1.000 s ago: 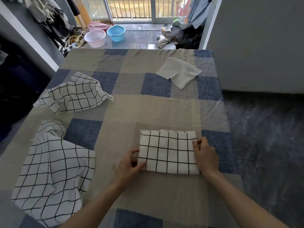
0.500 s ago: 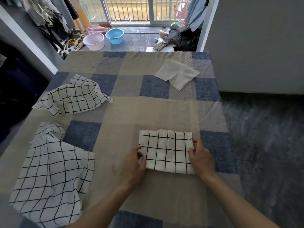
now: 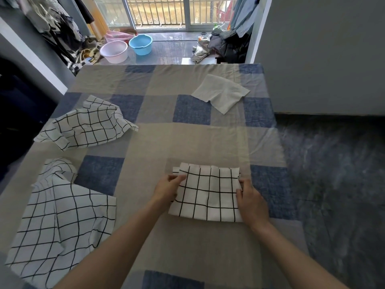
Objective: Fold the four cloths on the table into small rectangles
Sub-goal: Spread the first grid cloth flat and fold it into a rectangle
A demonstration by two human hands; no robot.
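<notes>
We grip the folded white cloth with black grid lines (image 3: 208, 195) at both short edges, on the blue-and-beige checked tablecloth (image 3: 145, 138) near its front edge. Our left hand (image 3: 166, 189) pinches the left edge, fingers curled over it. Our right hand (image 3: 251, 200) curls its fingertips onto the right edge.

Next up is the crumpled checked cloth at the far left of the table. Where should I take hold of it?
Take the crumpled checked cloth by the loose corner pointing right, coming in from the right, probably with the left hand. That corner lies flat and free on the table, while the middle is bunched into raised folds.
</notes>
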